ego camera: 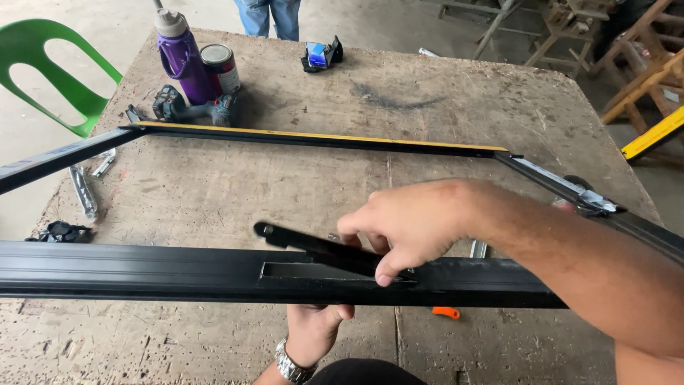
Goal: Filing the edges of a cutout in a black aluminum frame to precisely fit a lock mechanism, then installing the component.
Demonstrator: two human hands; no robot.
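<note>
I'm looking straight down at the worktable, and the near black frame rail runs across my view from the left edge to past the middle. My right hand comes in from the right and sits on top of that rail, fingers curled and pinched on a black handle piece. The handle lies tilted, its rounded end sticking up and out to the left of the hand, its other end under my fingers at the slot cut in the rail. My thumb presses down on the rail's top face just right of the slot. My left hand, wristwatch on, is below the rail, gripping its near underside directly beneath the slot; I can't tell how tightly it's closed. The far rail with a yellow edge lies across the table behind. Beyond it stand a purple bottle, a can and a cordless drill.
</note>
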